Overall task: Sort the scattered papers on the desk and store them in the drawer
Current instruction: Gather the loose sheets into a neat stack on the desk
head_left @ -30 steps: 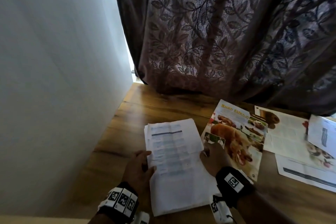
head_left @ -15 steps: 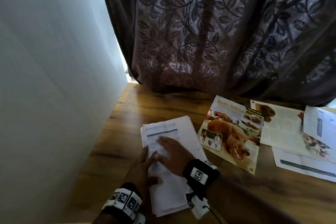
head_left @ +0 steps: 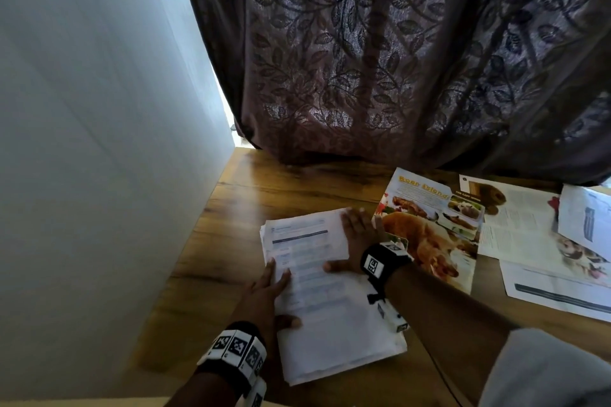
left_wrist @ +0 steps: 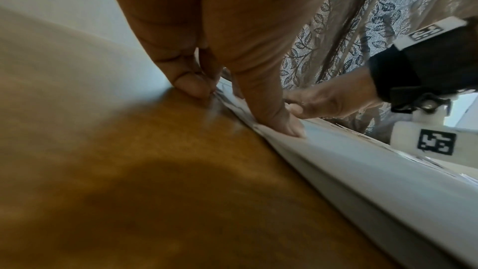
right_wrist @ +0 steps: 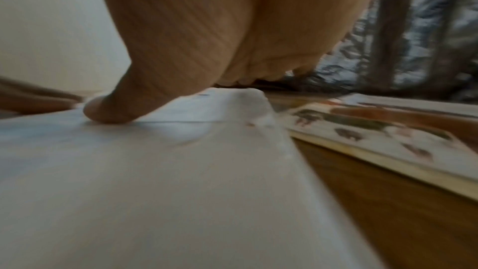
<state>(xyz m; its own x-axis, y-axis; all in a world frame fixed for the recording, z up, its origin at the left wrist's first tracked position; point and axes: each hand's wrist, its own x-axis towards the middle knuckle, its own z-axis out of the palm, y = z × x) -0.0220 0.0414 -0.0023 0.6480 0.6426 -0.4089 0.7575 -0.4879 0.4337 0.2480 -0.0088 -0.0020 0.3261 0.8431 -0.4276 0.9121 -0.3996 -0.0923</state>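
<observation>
A stack of white printed papers [head_left: 330,317] lies on the wooden desk [head_left: 211,261] near its left end. My left hand [head_left: 267,294] lies flat along the stack's left edge, fingers straight, thumb on the top sheet [left_wrist: 362,163]. My right hand [head_left: 355,241] presses flat on the stack's upper right part, thumb spread out to the left; in the right wrist view the thumb pushes down on the paper [right_wrist: 181,171]. To the right lie a colour magazine page [head_left: 429,225] with animal pictures and several other loose sheets [head_left: 529,235]. No drawer is in view.
A white wall [head_left: 99,142] borders the desk on the left. A dark leaf-patterned curtain [head_left: 396,59] hangs along the back edge. Bare wood shows behind the stack and at the front right.
My right hand moved from the stack's right edge onto its middle, then up to its upper right part. My left hand stretched its fingers forward along the left edge.
</observation>
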